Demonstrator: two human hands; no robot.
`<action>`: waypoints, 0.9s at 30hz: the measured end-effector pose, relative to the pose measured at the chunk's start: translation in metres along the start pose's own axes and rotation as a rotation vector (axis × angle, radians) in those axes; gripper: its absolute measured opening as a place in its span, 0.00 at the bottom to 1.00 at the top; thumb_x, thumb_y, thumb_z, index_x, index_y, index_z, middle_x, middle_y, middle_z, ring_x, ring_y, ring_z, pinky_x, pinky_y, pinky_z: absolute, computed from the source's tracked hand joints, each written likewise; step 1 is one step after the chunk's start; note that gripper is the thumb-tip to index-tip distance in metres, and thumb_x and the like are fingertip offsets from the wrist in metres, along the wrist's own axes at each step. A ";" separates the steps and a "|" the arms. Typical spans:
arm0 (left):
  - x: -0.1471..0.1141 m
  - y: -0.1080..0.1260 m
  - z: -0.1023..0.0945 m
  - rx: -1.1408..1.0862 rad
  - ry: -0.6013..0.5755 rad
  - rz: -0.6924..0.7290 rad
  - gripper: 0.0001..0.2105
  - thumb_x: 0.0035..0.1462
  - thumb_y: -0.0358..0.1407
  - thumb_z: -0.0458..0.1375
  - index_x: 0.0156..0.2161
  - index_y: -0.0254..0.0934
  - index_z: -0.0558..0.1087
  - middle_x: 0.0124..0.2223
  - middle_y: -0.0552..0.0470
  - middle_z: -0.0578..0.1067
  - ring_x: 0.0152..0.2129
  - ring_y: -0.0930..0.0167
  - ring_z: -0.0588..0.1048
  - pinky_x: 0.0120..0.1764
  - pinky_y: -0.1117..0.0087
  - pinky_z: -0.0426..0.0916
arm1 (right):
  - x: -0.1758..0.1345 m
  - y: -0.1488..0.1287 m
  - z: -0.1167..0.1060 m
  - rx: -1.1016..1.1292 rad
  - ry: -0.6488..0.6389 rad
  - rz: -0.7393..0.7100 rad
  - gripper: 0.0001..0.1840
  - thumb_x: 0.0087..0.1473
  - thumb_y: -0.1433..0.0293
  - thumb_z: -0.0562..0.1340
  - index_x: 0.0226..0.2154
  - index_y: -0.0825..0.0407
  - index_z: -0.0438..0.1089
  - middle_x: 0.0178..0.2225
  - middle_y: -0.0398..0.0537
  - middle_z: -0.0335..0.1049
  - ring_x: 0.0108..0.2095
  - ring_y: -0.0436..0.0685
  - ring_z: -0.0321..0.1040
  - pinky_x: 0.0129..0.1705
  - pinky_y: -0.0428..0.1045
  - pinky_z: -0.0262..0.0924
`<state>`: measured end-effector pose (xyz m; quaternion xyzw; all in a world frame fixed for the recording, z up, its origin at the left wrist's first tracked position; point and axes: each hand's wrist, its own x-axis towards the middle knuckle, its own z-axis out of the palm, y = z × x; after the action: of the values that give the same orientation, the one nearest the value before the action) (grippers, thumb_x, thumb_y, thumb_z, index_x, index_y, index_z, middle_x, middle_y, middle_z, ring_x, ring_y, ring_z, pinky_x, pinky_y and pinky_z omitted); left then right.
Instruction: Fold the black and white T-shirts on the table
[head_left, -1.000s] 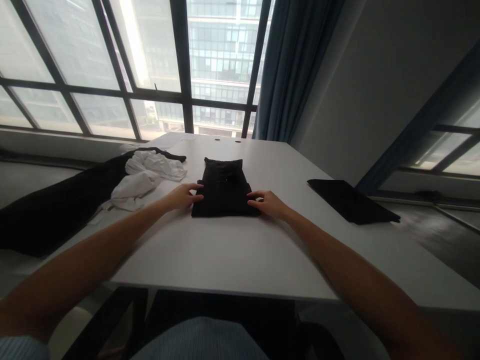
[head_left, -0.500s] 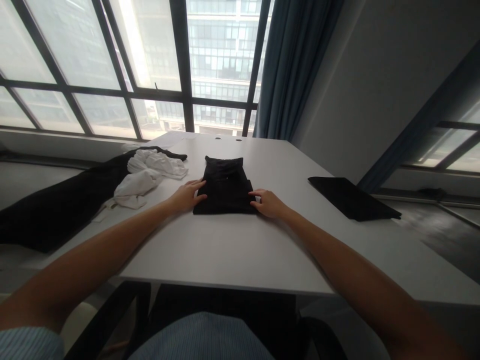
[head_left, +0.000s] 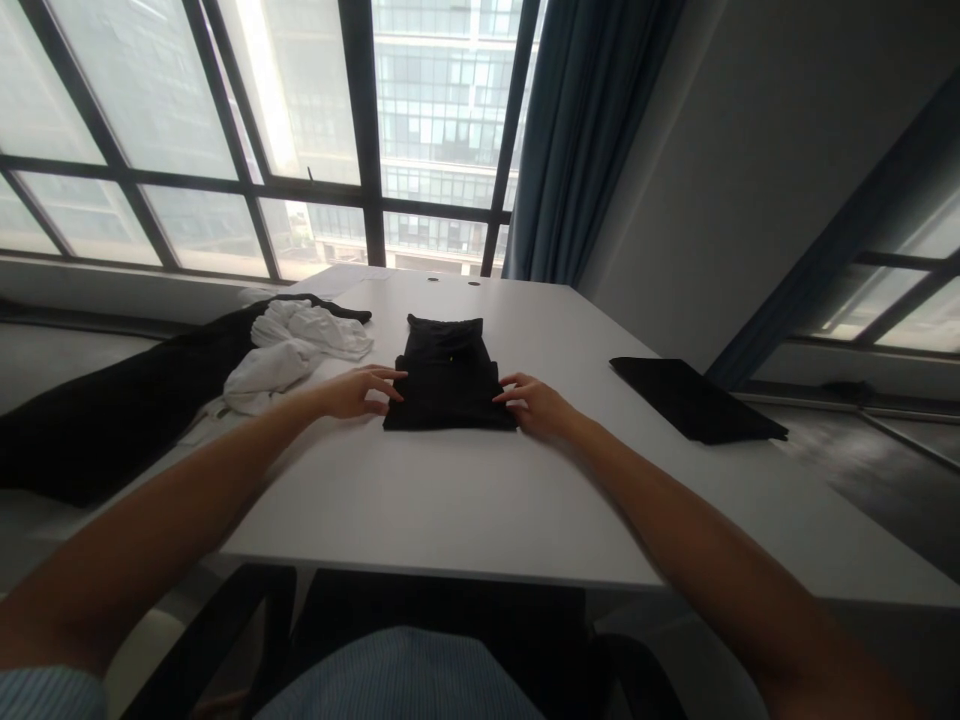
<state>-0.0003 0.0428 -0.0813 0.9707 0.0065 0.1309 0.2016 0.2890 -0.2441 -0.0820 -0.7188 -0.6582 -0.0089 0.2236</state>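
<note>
A folded black garment [head_left: 448, 385] lies flat on the white table [head_left: 450, 500], its narrower end toward the window. At its left edge is my left hand [head_left: 361, 391], fingers apart and the tips just touching the cloth. My right hand [head_left: 536, 404] rests at the opposite edge with its fingers spread, fingertips on the fabric. Neither hand grips the garment. Whether it is a pair of trousers or another piece of clothing, I cannot tell.
Left of the garment lie a crumpled white cloth [head_left: 304, 345] and a long black garment [head_left: 142, 395] that hangs over the table's side. Another folded black garment [head_left: 694, 400] lies near the right edge. A blue curtain [head_left: 592, 140] and windows stand behind.
My left hand has drawn back slightly leftward from the garment. A flap at the garment's left edge now lies further out. My right hand has barely moved.
</note>
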 end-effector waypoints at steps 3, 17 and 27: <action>0.008 0.010 0.007 -0.008 0.066 0.037 0.18 0.58 0.53 0.63 0.39 0.42 0.84 0.61 0.42 0.75 0.62 0.54 0.68 0.65 0.50 0.59 | 0.005 0.001 0.003 -0.003 0.053 -0.087 0.13 0.55 0.78 0.64 0.36 0.47 0.83 0.55 0.53 0.73 0.54 0.63 0.69 0.59 0.61 0.63; 0.011 0.077 -0.039 -0.673 0.131 -0.123 0.25 0.48 0.56 0.70 0.38 0.33 0.79 0.30 0.48 0.78 0.26 0.68 0.76 0.32 0.66 0.73 | 0.010 -0.031 -0.066 0.681 -0.088 0.045 0.14 0.55 0.58 0.68 0.35 0.53 0.74 0.32 0.47 0.77 0.35 0.58 0.73 0.42 0.53 0.70; 0.068 0.007 -0.014 -0.514 0.378 -0.751 0.31 0.56 0.46 0.67 0.59 0.32 0.67 0.46 0.40 0.79 0.29 0.69 0.79 0.36 0.66 0.77 | 0.089 -0.028 -0.033 0.090 0.017 0.525 0.30 0.69 0.58 0.56 0.65 0.60 0.60 0.55 0.66 0.74 0.53 0.63 0.74 0.57 0.55 0.63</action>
<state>0.0611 0.0463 -0.0490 0.7792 0.3600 0.2205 0.4633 0.2839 -0.1705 -0.0164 -0.8541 -0.4472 0.0728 0.2555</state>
